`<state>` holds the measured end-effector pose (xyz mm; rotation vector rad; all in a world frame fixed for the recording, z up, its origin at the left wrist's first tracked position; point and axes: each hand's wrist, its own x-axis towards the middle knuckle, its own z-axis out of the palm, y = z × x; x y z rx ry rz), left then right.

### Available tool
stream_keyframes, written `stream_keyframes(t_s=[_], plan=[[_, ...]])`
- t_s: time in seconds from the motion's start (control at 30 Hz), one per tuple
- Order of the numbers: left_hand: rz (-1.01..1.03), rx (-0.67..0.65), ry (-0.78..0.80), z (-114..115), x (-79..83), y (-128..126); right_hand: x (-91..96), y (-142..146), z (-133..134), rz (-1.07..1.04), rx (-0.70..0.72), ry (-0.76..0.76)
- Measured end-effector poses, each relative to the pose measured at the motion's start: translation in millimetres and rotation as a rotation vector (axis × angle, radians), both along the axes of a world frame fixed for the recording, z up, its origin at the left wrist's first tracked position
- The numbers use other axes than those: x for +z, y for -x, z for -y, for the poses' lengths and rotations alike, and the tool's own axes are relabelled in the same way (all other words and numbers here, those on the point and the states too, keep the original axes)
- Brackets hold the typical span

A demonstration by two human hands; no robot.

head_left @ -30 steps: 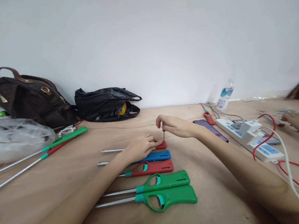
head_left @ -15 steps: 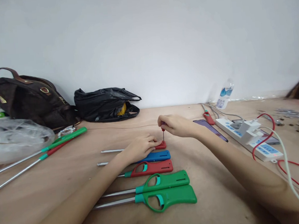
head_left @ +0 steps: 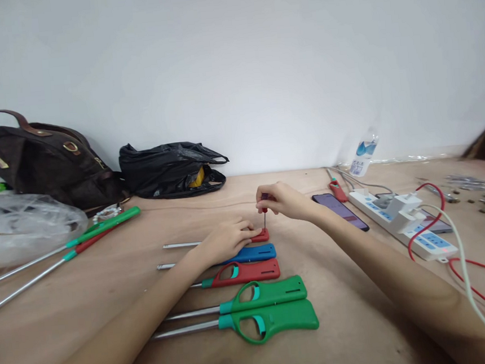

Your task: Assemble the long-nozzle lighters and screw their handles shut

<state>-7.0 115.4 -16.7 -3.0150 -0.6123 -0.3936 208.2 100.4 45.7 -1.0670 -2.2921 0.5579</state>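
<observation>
My right hand (head_left: 284, 201) grips a small screwdriver (head_left: 265, 218) with a red handle. Its thin shaft points down and the tip meets the handle end of the farthest red gas lighter (head_left: 262, 236). My left hand (head_left: 227, 241) lies over that lighter's middle and holds it down, hiding its trigger part. Toward me, side by side, lie a blue lighter (head_left: 255, 253), another red lighter (head_left: 258, 270) and two green lighters (head_left: 283, 290), their metal tubes to the left. My left forearm covers parts of these tubes.
At left are two long lighters (head_left: 102, 225), a clear plastic bag (head_left: 25, 218), a brown bag (head_left: 45, 159) and a black plastic bag (head_left: 169, 168). At right are a phone (head_left: 341, 212), a small red lighter (head_left: 337, 190), a power strip (head_left: 430, 245) with cables, a bottle (head_left: 364, 151) and scattered metal parts (head_left: 472, 183).
My right hand has turned slightly at the screwdriver's handle and its wrist sits a little lower. The lighters and my left hand stay in place.
</observation>
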Motion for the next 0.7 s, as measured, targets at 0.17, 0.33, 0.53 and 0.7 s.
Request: stream_keyframes(t_s=[0.17, 0.33, 0.53, 0.7], plan=[[0.000, -0.004, -0.010, -0.2, -0.4, 0.5, -7.8, 4.9, -2.9, 0.068, -0.098, -0.144], [-0.049, -0.019, -0.044, -2.4, -1.5, 1.0, 0.1, -3.8, 1.1, 0.121, 0.007, -0.106], [0.003, -0.008, 0.023, -1.1, -0.9, 1.0, 5.3, -3.5, -1.0, 0.351, -0.205, -0.174], [-0.011, -0.010, -0.018, -1.1, -1.6, 1.4, 0.6, 3.3, 2.5, 0.379, -0.226, -0.283]])
